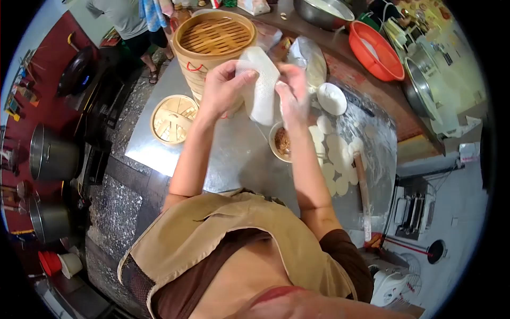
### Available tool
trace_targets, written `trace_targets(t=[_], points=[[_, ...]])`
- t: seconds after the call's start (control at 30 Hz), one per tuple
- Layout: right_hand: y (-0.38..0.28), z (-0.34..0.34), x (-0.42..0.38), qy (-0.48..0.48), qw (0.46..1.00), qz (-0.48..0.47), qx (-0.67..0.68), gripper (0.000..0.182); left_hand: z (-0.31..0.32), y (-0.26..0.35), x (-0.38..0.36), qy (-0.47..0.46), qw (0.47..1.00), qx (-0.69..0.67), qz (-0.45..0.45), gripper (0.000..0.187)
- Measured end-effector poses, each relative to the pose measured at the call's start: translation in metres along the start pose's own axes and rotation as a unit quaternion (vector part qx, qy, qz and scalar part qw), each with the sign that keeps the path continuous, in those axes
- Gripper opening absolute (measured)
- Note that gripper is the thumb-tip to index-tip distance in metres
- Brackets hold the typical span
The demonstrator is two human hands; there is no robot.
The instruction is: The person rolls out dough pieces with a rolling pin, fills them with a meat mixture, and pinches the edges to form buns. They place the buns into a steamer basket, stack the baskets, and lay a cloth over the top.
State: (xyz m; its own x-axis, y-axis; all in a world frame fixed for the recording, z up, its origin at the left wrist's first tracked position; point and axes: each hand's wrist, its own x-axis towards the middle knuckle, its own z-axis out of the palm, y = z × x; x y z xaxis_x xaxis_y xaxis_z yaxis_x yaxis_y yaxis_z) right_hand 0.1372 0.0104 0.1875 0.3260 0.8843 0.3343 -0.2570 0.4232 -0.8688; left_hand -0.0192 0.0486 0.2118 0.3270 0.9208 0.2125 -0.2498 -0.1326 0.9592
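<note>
A white mesh steamer cloth (260, 87) is held up above the metal table. My left hand (226, 87) pinches its left side between thumb and fingers. On the opposite edge, my right hand (293, 95) grips the cloth too, partly smeared by motion. Just behind my left hand rises a tall stack of bamboo steamers (215, 37) with a slatted top. Below the cloth, close to my right wrist, is a bowl of brown filling (281, 142). Several flat dough rounds (337, 151) lie right of my forearm, beside a wooden rolling pin (362, 181).
A small bamboo steamer lid (173, 119) lies on the table's left side. A bowl of white flour (332, 99) stands at the right. Beyond are a red basin (375, 50) and a metal bowl (324, 13). Another person (125, 24) stands at the back left.
</note>
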Motion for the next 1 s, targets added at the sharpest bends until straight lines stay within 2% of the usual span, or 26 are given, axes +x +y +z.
trace_targets(t=[0.03, 0.1, 0.13, 0.17, 0.23, 0.27, 0.3, 0.33, 0.43, 0.47, 0.5, 0.53, 0.57, 0.6, 0.67, 0.7, 0.73, 0.77, 0.83, 0.87, 0.93, 0.97, 1.0], points=[[-0.012, -0.001, 0.005, 0.028, 0.969, -0.128, -0.209, 0.046, -0.012, 0.005, 0.005, -0.054, 0.993, 0.086, 0.068, 0.013], [-0.066, 0.003, 0.019, -0.134, 0.916, -0.224, -0.304, 0.061, -0.02, 0.039, 0.01, -0.148, 0.918, 0.3, 0.213, 0.014], [-0.083, 0.01, 0.027, -0.233, 0.883, -0.247, -0.326, 0.063, -0.019, 0.057, 0.011, -0.143, 0.918, 0.304, 0.211, 0.014], [-0.085, 0.013, 0.032, -0.234, 0.885, -0.245, -0.32, 0.063, -0.018, 0.074, 0.011, -0.161, 0.893, 0.356, 0.223, 0.015], [-0.088, 0.022, 0.05, -0.342, 0.885, -0.063, -0.311, 0.049, -0.024, 0.092, 0.019, -0.177, 0.836, 0.442, 0.272, 0.016], [-0.1, 0.034, 0.072, -0.323, 0.858, -0.002, -0.4, 0.035, -0.033, 0.103, 0.029, -0.159, 0.833, 0.45, 0.279, 0.016], [-0.1, 0.041, 0.085, -0.317, 0.869, -0.026, -0.379, 0.023, -0.042, 0.11, 0.038, -0.14, 0.831, 0.455, 0.287, 0.017], [-0.103, 0.048, 0.099, -0.316, 0.854, -0.028, -0.412, 0.022, -0.05, 0.11, 0.048, -0.13, 0.859, 0.431, 0.244, 0.021], [-0.106, 0.071, 0.148, -0.34, 0.82, -0.065, -0.455, 0.02, -0.072, 0.119, 0.088, -0.092, 0.85, 0.442, 0.272, 0.019], [-0.104, 0.08, 0.16, -0.298, 0.815, -0.104, -0.486, 0.02, -0.078, 0.128, 0.102, -0.063, 0.818, 0.502, 0.275, 0.017], [-0.091, 0.084, 0.18, -0.246, 0.834, -0.169, -0.464, 0.022, -0.085, 0.134, 0.116, -0.034, 0.781, 0.56, 0.274, 0.015], [-0.102, 0.098, 0.18, -0.227, 0.838, -0.195, -0.456, 0.015, -0.084, 0.143, 0.12, 0.002, 0.806, 0.498, 0.321, 0.015], [-0.113, 0.113, 0.18, -0.207, 0.841, -0.222, -0.447, 0.008, -0.081, 0.153, 0.124, 0.038, 0.806, 0.48, 0.346, 0.01], [-0.106, 0.116, 0.186, -0.207, 0.841, -0.222, -0.449, 0.008, -0.085, 0.153, 0.126, 0.046, 0.79, 0.485, 0.372, 0.011], [-0.083, 0.113, 0.197, -0.211, 0.881, -0.261, -0.333, 0.012, -0.101, 0.139, 0.135, 0.053, 0.775, 0.488, 0.398, 0.013], [-0.066, 0.102, 0.199, -0.172, 0.782, -0.345, -0.491, 0.013, -0.116, 0.114, 0.141, 0.044, 0.752, 0.501, 0.425, 0.015], [-0.042, 0.091, 0.201, -0.19, 0.763, -0.356, -0.505, 0.013, -0.128, 0.09, 0.145, 0.037, 0.728, 0.514, 0.452, 0.017], [-0.016, 0.079, 0.201, -0.208, 0.743, -0.367, -0.52, 0.015, -0.133, 0.07, 0.144, 0.002, 0.715, 0.549, 0.434, 0.021], [0.024, 0.061, 0.188, -0.249, 0.7, -0.344, -0.575, 0.019, -0.14, 0.04, 0.138, -0.09, 0.752, 0.54, 0.368, 0.02], [0.031, 0.055, 0.185, -0.25, 0.7, -0.34, -0.576, 0.019, -0.142, 0.031, 0.136, -0.092, 0.754, 0.538, 0.365, 0.02], [0.033, 0.051, 0.172, -0.292, 0.765, -0.133, -0.558, 0.019, -0.141, 0.023, 0.127, -0.114, 0.828, 0.498, 0.23, 0.015], [0.031, 0.051, 0.168, -0.294, 0.766, -0.13, -0.557, 0.019, -0.141, 0.023, 0.124, -0.113, 0.83, 0.497, 0.226, 0.015], [0.026, 0.052, 0.166, -0.302, 0.775, -0.078, -0.55, 0.021, -0.141, 0.029, 0.122, -0.143, 0.832, 0.498, 0.198, 0.015]])
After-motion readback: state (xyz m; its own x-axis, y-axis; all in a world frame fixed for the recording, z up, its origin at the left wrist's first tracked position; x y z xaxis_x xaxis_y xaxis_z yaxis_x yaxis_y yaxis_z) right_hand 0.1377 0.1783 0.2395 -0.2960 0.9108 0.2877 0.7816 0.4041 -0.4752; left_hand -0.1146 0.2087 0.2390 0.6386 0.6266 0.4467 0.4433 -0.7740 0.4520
